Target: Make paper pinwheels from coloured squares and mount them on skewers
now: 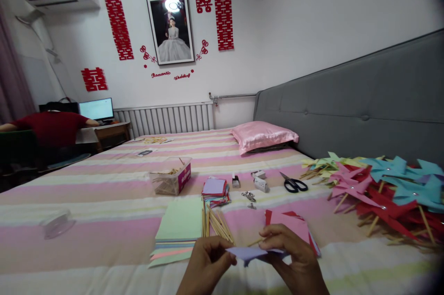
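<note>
Between my two hands is a lavender paper piece (246, 253), folded and seen nearly edge-on. My left hand (210, 265) pinches its left corner. At its right side, my right hand (293, 258) grips the paper between thumb and fingers. A thin wooden stick (255, 242) shows just behind the paper; its other end is hidden. Beyond my right hand lie pink and red paper sheets (291, 225). Left of my hands are a stack of pale green and coloured sheets (180, 221) and a bundle of wooden sticks (217, 223).
Finished paper pinwheels (385, 193) pile up at right. Scissors (294, 184), small metal pins (249, 196), little boxes (261, 184), small paper squares (215, 188) and a plastic tub of sticks (169, 177) lie on the striped bed. A pink pillow (265, 135) rests behind; a person in red (52, 128) sits far left.
</note>
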A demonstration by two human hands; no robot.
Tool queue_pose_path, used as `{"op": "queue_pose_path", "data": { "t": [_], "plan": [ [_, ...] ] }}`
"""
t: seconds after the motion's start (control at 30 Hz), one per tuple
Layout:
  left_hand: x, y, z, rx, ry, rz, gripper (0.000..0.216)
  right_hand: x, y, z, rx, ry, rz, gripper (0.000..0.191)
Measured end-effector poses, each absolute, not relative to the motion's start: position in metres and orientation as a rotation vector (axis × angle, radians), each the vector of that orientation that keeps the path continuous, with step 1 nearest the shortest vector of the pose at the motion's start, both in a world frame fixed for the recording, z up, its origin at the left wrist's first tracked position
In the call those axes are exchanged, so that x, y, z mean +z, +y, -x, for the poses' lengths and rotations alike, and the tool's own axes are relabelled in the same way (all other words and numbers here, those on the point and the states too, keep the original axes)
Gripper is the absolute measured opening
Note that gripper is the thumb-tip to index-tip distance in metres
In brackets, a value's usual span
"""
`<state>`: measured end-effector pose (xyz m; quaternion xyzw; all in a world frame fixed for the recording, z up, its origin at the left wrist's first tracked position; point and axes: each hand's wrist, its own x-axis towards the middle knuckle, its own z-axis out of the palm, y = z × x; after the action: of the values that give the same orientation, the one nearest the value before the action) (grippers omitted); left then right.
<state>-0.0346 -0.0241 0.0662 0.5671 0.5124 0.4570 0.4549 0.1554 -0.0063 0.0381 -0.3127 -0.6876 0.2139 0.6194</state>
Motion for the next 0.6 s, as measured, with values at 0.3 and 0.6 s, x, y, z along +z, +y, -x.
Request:
{"op": "queue_pose_path", "data": {
  "t": [0.3, 0.6],
  "plan": [
    [0.057, -0.020, 0.032, 1.129, 1.237, -1.451, 0.017, 0.036, -0.002, -0.154, 0.618, -1.547, 0.762, 0.005],
    [0.037, -0.001, 0.025, 1.273, 1.298, -1.544, 0.022, 0.030, 0.014, -0.155, 0.653, -1.546, 0.789, 0.004]
  ]
}}
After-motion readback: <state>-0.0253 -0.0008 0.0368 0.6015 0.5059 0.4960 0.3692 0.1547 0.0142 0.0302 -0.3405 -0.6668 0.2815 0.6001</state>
